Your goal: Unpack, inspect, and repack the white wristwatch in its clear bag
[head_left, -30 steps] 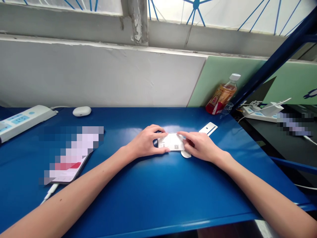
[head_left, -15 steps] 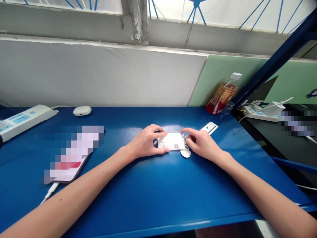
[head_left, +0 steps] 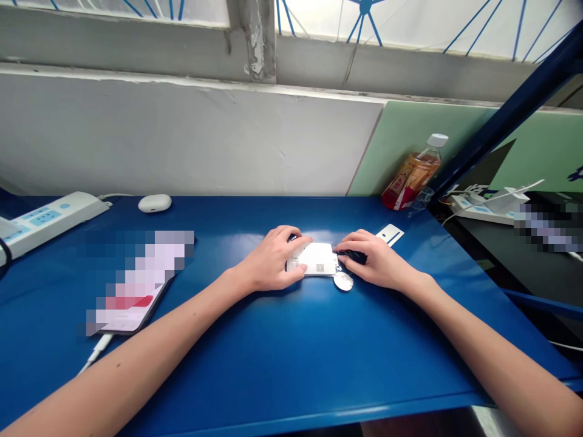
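Observation:
A flat white packet (head_left: 319,258) with small print and a square code lies on the blue table. My left hand (head_left: 277,258) is closed around its left end, thumb along the near side and fingers at the far side. By the packet's right end, my right hand (head_left: 376,258) has thumb and fingertips brought close together. What they pinch, if anything, is too small to make out; a dark patch shows between the thumb and fingers. Just below the packet's right corner lies a shiny round white disc (head_left: 343,281). Partly behind my right hand is a white card with a hole (head_left: 392,233).
A phone (head_left: 146,291) on a charging cable lies left, near my forearm. Behind it are a white earbud case (head_left: 155,203) and a power strip (head_left: 54,213). A drink bottle (head_left: 412,176) leans at the back right, by a blue metal post (head_left: 496,133).
My right hand's index finger has drawn back from the packet's upper right corner, and its fingers have come together with the thumb. My left thumb has shifted slightly left on the packet.

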Demonstrator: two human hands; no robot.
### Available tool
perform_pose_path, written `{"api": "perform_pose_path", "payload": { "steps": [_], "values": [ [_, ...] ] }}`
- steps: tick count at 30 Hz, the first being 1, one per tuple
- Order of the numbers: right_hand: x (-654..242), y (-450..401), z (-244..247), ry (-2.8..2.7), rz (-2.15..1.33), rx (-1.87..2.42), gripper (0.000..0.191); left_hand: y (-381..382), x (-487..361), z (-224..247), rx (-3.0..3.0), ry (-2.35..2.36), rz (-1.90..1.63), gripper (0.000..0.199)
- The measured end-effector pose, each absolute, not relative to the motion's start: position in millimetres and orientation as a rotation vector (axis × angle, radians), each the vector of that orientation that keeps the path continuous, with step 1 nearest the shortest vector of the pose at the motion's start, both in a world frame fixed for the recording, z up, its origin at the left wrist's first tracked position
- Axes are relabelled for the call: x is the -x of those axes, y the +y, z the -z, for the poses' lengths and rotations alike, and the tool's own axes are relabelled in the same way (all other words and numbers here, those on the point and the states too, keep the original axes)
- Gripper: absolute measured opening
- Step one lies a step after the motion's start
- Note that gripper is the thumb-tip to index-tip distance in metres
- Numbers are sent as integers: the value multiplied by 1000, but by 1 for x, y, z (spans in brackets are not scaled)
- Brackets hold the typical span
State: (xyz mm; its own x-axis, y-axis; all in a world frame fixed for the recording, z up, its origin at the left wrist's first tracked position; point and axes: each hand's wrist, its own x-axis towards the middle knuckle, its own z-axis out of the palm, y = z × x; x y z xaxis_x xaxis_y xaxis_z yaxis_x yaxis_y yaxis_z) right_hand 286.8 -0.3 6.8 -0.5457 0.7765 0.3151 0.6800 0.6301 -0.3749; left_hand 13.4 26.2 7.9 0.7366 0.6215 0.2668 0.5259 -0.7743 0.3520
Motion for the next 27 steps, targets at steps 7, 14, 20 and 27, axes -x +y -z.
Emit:
{"api": "perform_pose_path", "payload": {
  "steps": [7, 14, 20, 27],
  "values": [
    [-287, -2, -12, -2453, -285, 1125, 29, 29, -15, -5, -2697, 848, -596, 62],
    [-282, -5, -13, -2462, -323, 1095, 32, 28, -14, -3, -2686, 813, -639, 45],
    [-275, -5, -3, -2383, -306, 1093, 20, 27, -14, -5, -2691, 820, -627, 44],
    [-297, 2, -17, -2485, -197, 1163, 21, 30, -16, -6, -2710, 890, -663, 43]
  ]
}}
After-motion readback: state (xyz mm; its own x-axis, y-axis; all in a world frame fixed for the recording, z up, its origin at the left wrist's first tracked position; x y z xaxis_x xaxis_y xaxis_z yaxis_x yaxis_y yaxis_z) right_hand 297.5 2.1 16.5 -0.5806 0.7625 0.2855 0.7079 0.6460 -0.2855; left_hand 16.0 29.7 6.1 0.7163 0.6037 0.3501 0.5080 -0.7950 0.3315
